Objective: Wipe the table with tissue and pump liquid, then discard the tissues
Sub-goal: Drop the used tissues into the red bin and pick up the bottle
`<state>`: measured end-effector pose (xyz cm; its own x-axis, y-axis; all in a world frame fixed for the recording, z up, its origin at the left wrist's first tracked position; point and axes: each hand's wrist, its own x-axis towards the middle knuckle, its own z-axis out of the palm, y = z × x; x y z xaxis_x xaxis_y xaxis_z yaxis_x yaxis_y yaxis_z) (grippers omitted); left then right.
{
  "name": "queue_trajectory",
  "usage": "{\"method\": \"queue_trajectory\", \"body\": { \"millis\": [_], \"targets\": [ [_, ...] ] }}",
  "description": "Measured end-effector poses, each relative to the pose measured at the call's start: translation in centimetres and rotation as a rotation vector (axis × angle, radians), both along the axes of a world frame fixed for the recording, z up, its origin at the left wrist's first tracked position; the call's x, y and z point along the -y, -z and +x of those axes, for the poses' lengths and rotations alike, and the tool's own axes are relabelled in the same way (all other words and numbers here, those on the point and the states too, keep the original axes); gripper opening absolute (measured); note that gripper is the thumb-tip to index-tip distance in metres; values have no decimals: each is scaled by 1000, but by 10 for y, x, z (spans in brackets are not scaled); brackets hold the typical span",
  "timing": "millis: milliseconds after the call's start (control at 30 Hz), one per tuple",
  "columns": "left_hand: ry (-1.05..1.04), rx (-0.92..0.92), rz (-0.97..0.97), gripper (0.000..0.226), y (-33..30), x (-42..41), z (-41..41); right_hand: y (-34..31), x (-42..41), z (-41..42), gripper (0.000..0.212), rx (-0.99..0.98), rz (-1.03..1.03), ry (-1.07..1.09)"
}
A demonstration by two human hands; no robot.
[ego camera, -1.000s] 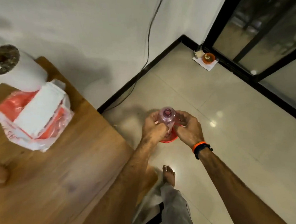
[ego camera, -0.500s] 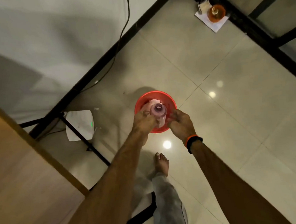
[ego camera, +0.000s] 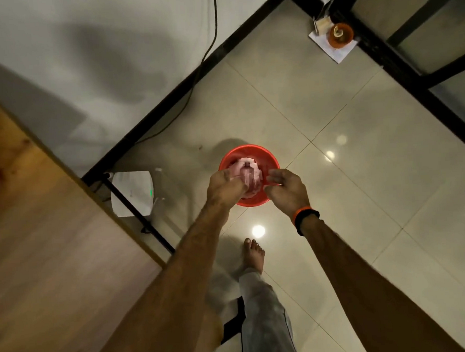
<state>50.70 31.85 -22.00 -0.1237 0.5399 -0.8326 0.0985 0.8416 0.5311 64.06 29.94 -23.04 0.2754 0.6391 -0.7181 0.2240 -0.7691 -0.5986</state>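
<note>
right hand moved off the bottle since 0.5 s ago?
Yes. The right hand has come away from the pink bottle, drifting right across the red bin's rim, fingers loose.

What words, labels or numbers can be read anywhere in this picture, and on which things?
None can be read.
White flat box on the floor: faint marks and a green light, too small to read.
White paper sheet under the small orange dish: no legible writing.
Pink plastic bottle held over the red round bin: blurred, no label legible.
Orange-and-black wristband: no text visible.
</note>
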Motion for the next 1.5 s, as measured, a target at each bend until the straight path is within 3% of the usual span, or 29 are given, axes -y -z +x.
{"method": "queue_trajectory", "body": {
  "millis": [200,333,567,700,867,1100,1333,1500],
  "targets": [
    [-82,3,103,33,-77,18,-30,-75,17,-28,26,9,107,-42],
    [-126,55,206,30,-137,36,-64,-129,31,-59,30,41,215,-109],
    [-342,36,356,37,-227,103,-156,-220,73,-139,33,-18,400,-249],
    [-395,-3,333,41,-253,153,-222,-245,95,-197,34,-90,403,-329],
    [-519,-14,363,55,-269,210,-302,-254,123,-281,33,-126,431,-527],
    [-681,-138,389,36,-269,256,-379,-256,144,-381,35,-136,404,-788],
    [-768,-115,355,70,-263,246,-428,-267,136,-448,59,-75,362,-957],
    [-677,-106,382,69,-255,233,-443,-265,131,-474,64,-71,293,-1043]
  ]
}}
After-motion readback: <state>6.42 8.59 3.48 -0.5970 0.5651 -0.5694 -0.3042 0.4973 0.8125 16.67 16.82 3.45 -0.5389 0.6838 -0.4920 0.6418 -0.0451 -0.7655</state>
